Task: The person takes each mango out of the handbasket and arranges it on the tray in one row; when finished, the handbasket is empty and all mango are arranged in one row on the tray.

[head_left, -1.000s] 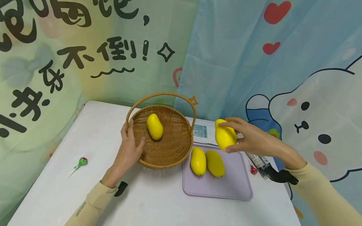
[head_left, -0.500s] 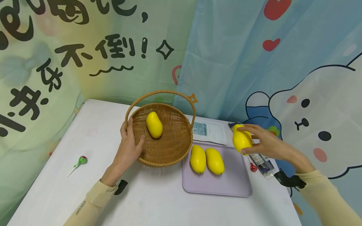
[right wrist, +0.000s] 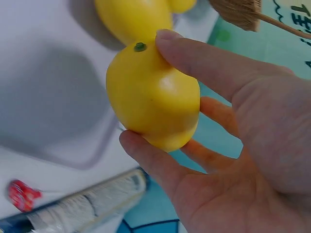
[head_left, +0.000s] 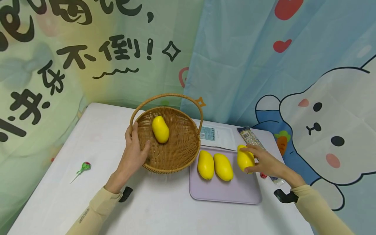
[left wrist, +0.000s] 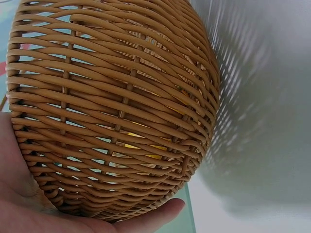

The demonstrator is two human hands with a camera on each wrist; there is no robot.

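Note:
My left hand (head_left: pixel 133 150) grips the left rim of a brown wicker basket (head_left: pixel 182 147) with an arched handle. Inside it lies one yellow mango (head_left: pixel 160 130). In the left wrist view the woven wall (left wrist: pixel 116 97) fills most of the picture, with thumb and fingers around its edge. On the right, my right hand (head_left: pixel 265 161) pinches another mango (head_left: pixel 245 159) between thumb and fingers, over the right part of a lilac tray (head_left: pixel 226 194). Its green stem spot shows in the right wrist view. Two more mangoes, a left one (head_left: pixel 206 165) and a right one (head_left: pixel 223 167), lie on the tray.
A white packet (head_left: pixel 218 137) lies behind the tray. A long dark wrapped package (head_left: pixel 252 137) and a red lollipop (right wrist: pixel 23 195) are to the tray's right, partly behind my right hand. A green lollipop (head_left: pixel 85 166) lies at the table's left. Printed curtains stand behind the table.
My right hand first carried its mango rightward, away from the basket, then lowered it toward the right side of the tray. The left hand and the basket stay about where they were.

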